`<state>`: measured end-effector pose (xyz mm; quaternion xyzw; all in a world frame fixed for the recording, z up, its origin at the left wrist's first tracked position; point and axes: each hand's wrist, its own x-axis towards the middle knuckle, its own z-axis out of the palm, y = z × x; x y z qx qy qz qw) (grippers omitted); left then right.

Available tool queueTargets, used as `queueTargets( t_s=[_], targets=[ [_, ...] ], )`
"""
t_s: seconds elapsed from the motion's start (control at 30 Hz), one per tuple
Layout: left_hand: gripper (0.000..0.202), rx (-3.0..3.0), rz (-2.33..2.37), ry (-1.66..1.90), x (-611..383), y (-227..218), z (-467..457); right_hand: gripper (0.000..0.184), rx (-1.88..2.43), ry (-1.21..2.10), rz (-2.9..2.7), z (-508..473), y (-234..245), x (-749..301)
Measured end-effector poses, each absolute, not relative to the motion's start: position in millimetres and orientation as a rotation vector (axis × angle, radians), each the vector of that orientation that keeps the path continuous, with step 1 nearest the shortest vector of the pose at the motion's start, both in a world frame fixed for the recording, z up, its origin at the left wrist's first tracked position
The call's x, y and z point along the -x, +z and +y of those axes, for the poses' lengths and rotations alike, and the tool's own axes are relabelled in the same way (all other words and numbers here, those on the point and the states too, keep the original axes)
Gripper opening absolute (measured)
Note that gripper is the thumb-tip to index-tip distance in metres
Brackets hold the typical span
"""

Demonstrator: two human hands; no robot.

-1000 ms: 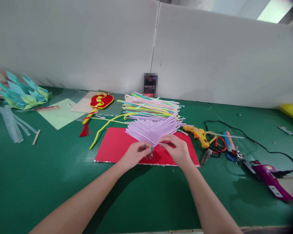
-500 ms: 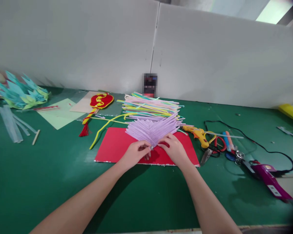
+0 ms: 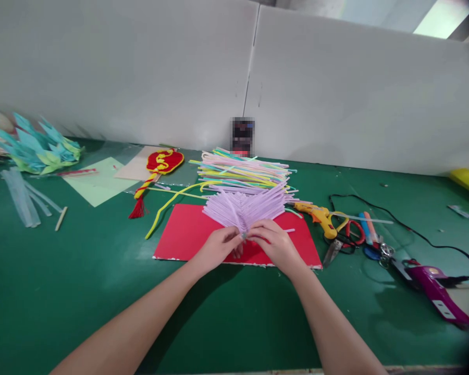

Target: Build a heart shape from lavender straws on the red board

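A leaf-shaped piece of lilac pipe cleaners [image 3: 242,204], set in slanting rows that meet along a middle line, lies over the far part of a red board [image 3: 183,229]. My left hand [image 3: 223,244] pinches its lower tip between thumb and fingers. Right beside it, my right hand [image 3: 271,240] is closed on a pipe cleaner at the same tip, and a lilac end sticks out past its far side. The fingertips of both hands nearly touch and partly hide the tip. Behind the piece lies a pile of loose pipe cleaners [image 3: 246,169] in pink, yellow, green and lilac.
Rightward lie a yellow glue gun [image 3: 319,217], red-handled scissors [image 3: 354,233] and a purple corded tool [image 3: 440,291]. On the left are a red and yellow tasselled ornament [image 3: 164,162], pale green paper [image 3: 101,182] and a turquoise folded piece [image 3: 42,148]. A grey partition [image 3: 140,67] stands behind.
My right hand has drawn in against the left at the tip. One lilac pipe cleaner on the left now bends down toward the tip, and an end shows beyond my right hand.
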<state>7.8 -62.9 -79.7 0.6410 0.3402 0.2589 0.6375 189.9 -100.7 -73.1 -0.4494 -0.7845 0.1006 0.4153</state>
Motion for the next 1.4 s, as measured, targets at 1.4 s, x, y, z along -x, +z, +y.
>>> queueTargets(
  t_s=[1.4],
  targets=[
    [0.028, -1.287, 0.754, 0.629, -12, -69, -69, 0.049, 1.170, 1.114, -0.838, -92, -66, -203]
  ],
)
